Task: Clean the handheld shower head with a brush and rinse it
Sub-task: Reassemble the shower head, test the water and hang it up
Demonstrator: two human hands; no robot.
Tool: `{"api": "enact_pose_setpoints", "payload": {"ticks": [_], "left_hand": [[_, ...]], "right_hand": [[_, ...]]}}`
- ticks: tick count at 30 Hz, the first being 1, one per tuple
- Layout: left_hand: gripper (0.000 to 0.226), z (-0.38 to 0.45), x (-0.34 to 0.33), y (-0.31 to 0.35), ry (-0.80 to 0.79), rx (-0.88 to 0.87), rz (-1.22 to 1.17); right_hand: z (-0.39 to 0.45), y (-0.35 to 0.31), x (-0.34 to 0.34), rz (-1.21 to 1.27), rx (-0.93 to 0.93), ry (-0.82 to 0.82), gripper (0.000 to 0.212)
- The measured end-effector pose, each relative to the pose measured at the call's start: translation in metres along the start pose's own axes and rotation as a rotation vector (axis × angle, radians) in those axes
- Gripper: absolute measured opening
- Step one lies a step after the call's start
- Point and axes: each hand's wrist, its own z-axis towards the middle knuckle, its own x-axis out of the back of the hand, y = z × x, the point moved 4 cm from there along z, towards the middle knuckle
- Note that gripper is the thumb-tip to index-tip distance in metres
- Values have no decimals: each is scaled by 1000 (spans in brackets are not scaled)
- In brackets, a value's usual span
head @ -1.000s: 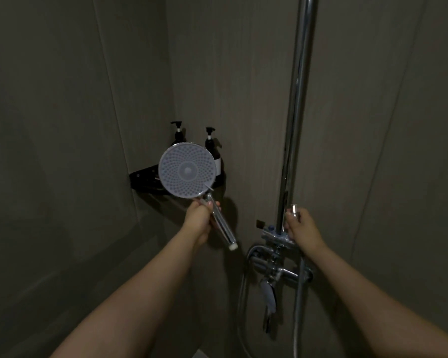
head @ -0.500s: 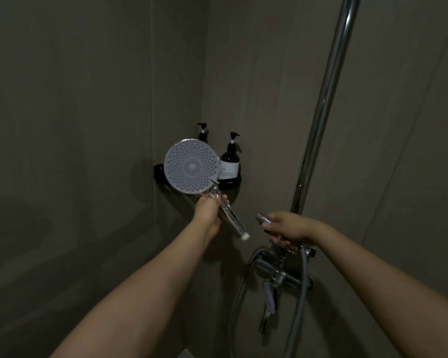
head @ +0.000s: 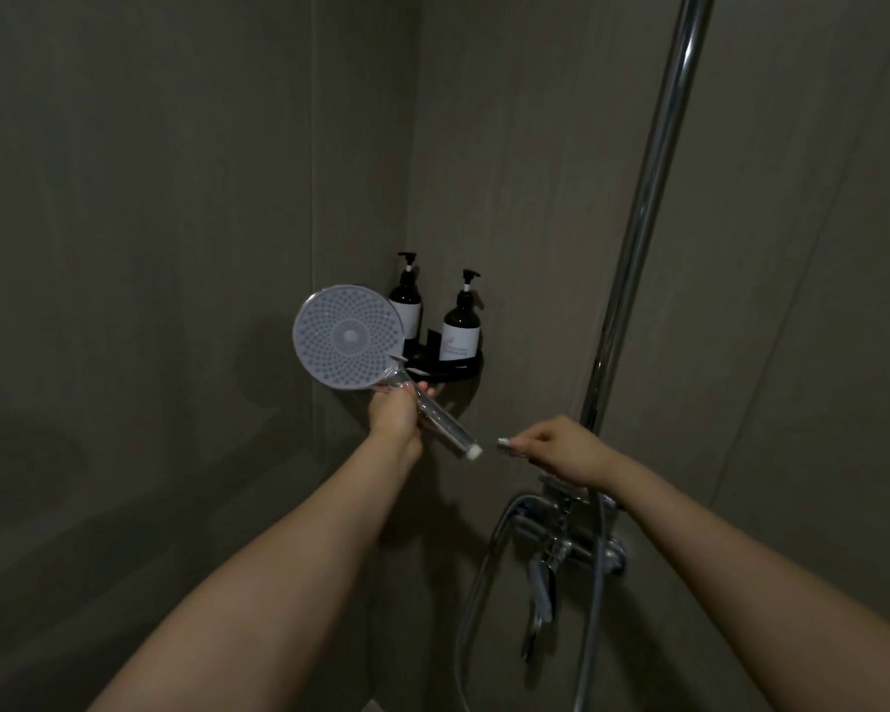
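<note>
Left hand point(head: 394, 411) grips the clear handle of the round grey handheld shower head point(head: 349, 337), face toward camera, detached. Right hand point(head: 561, 449), at 3 o'clock of handle end, pinches the chrome hose connector point(head: 504, 442), just apart from it.

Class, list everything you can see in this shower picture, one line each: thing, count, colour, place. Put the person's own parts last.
shower head: 1, grey face, clear handle, held up left of the shelf
hose end: 1, silver, just right of the handle's tip
pump bottles: 2, dark with white labels, on the shelf
corner shelf: 1, black, wall corner
riser pipe: 1, chrome, right wall
mixer tap: 1, chrome, lower right
left hand: grips the handle
right hand: pinches the hose end
</note>
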Motion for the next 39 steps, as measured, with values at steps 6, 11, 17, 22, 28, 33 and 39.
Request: {"api": "enact_pose_setpoints", "payload": {"ticks": [6,11,17,22,28,33,39], "left_hand": [[42,-5,-2,5,26,7,-96],[41,-12,0,4,43,33,-138],[38,-15,-1,2,53,46,-172],[39,-17,-2,3,75,51,-207],[40,-11,6,0,99,43,-215],[39,-12,6,-3,110,41,-238],[37,-16,3,0,119,24,-273]], "right_hand": [[-4,-11,-1,-18,21,54,27],[-4,-20,-7,8,56,63,21],[-4,-21,-13,51,37,42,18],[-3,-18,-15,61,40,59,16],[-3,-14,-15,63,57,104,8],[-4,-15,-12,12,83,189,9],[-7,-17,-17,24,86,242,13]]}}
